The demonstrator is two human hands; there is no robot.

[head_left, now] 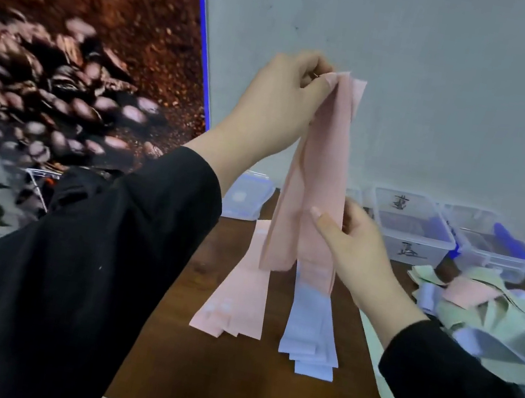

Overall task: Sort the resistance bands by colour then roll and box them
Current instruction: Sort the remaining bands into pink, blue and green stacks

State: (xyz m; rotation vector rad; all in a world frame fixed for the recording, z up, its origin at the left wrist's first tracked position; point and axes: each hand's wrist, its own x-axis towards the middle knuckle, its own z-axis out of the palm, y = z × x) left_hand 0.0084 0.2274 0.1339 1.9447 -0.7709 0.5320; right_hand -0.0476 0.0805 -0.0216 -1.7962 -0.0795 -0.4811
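Sorting partly done, rolling and boxing not yet begun

Mid frame, the left hand (281,97) pinches the top end of a pink band (313,179) held up above the bench (223,383), while the right hand (350,245) grasps the hanging strip lower down between thumb and fingers; below it lie a flat pink stack (234,298) and, just beside it to the right, a pale blue stack (308,331), with what looks like a green strip (376,360) partly hidden by the right sleeve; at the right edge a mixed heap (495,314) of green, pink and blue bands lies unsorted, so by my reading much sorting is left; the clear boxes (412,227) along the wall hold no rolled bands that I can make out, and no band looks rolled
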